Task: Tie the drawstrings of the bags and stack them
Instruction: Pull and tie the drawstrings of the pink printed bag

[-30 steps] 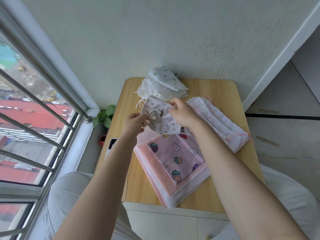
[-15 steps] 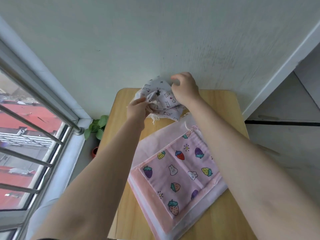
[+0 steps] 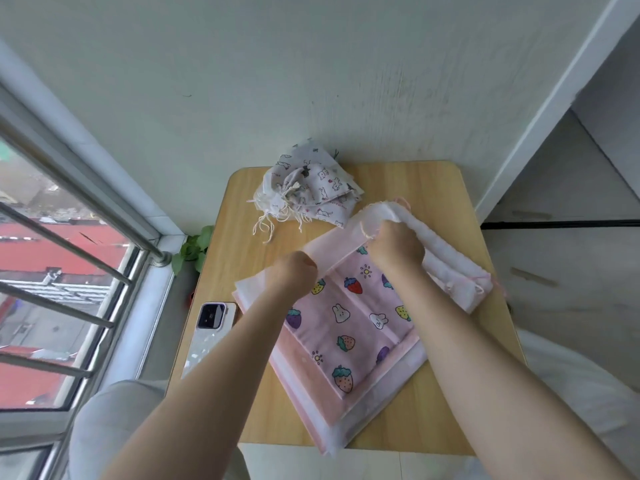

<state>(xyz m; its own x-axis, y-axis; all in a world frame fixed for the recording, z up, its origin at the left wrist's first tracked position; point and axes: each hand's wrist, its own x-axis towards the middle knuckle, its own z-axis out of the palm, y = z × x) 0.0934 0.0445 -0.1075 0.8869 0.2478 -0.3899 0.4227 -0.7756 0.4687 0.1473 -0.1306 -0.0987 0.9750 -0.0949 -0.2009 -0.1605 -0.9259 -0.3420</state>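
Two hands work one white bag [image 3: 332, 239] atop the flat stack [image 3: 349, 341] on the desk [image 3: 446, 188]: left hand [image 3: 294, 271] and right hand [image 3: 396, 249] each pinch its top edge; tied bags [image 3: 308, 188] lie behind

A single head-worn wide-angle view is provided, directed forward and steeply down. The table [image 3: 446, 188] is seen at close range, its far edge set against the wall [image 3: 311, 64], beyond both hands' grip. No second view is supplied.
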